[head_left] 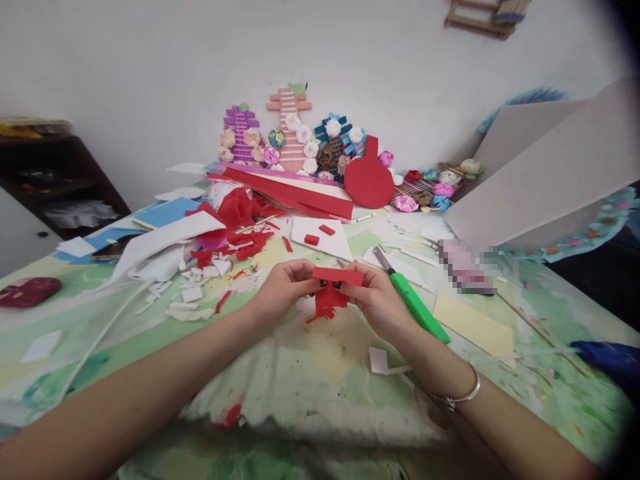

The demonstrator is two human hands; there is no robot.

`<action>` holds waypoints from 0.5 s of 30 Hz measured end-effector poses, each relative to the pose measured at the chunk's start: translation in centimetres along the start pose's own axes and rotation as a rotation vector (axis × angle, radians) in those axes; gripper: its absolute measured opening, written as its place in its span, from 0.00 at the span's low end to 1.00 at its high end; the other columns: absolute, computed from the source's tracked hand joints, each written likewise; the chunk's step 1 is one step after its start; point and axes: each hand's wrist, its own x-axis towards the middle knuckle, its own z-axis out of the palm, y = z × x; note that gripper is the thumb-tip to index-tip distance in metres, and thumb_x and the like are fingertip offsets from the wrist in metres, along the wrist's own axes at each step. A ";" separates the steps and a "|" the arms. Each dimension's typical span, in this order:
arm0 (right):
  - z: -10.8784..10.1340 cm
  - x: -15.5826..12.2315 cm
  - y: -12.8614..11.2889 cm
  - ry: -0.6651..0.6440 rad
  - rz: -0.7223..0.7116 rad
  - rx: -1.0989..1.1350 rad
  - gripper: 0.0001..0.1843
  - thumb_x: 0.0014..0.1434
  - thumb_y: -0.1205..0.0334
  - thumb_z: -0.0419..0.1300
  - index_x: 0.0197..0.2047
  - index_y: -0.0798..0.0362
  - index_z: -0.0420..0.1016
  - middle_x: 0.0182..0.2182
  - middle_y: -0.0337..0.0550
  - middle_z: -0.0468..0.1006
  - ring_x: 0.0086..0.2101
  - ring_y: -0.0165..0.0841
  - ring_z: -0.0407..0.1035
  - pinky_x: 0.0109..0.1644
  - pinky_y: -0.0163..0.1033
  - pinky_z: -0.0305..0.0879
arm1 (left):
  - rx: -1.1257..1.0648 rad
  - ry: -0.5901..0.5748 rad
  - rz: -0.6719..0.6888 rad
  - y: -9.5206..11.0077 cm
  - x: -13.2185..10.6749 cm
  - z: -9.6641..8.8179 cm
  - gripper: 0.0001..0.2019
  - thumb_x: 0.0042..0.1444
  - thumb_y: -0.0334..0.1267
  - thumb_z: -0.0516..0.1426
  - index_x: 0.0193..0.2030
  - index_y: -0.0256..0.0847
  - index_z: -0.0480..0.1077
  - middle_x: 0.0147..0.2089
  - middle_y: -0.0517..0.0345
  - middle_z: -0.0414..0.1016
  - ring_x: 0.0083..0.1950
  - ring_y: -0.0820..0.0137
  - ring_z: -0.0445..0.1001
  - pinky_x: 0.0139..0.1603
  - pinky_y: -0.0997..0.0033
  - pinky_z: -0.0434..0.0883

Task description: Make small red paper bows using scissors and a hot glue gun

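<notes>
Between both hands, over the near middle of the table, is a piece of red paper (pixel 331 300) with a folded band along its top and a ragged lower edge. My left hand (pixel 287 288) pinches its left end between thumb and fingers. At the right end, my right hand (pixel 379 297) grips it the same way, the two thumbs close together. A green utility knife (pixel 417 303) with its blade out lies just right of my right hand. Beyond the hands, two small red blocks (pixel 312 239) rest on a white board (pixel 295 230).
Red and white scraps (pixel 200 277) litter the left side. A red paddle-shaped cutout (pixel 369 179) leans among paper-flower crafts (pixel 289 133) by the wall. A large grey panel (pixel 540 153) stands at right, near a yellow sheet (pixel 473 327) and a thin stick (pixel 543 333).
</notes>
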 end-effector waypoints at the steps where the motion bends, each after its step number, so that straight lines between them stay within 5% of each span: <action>1: -0.1 0.0 -0.1 -0.007 -0.002 -0.003 0.05 0.47 0.68 0.65 0.30 0.54 0.73 0.24 0.35 0.74 0.25 0.25 0.66 0.32 0.33 0.62 | -0.005 0.001 -0.009 0.1 -0.1 0.0 0.05 0.46 0.32 0.64 0.31 0.34 0.74 0.29 0.56 0.78 0.29 0.72 0.74 0.33 0.73 0.70; 15: 0.3 -0.4 -1.2 -0.041 0.089 0.229 0.07 0.45 0.70 0.61 0.30 0.54 0.78 0.25 0.39 0.76 0.25 0.27 0.67 0.30 0.32 0.62 | -0.263 -0.075 -0.118 0.9 -0.4 0.0 0.04 0.45 0.28 0.65 0.30 0.35 0.78 0.27 0.56 0.78 0.28 0.72 0.74 0.33 0.72 0.71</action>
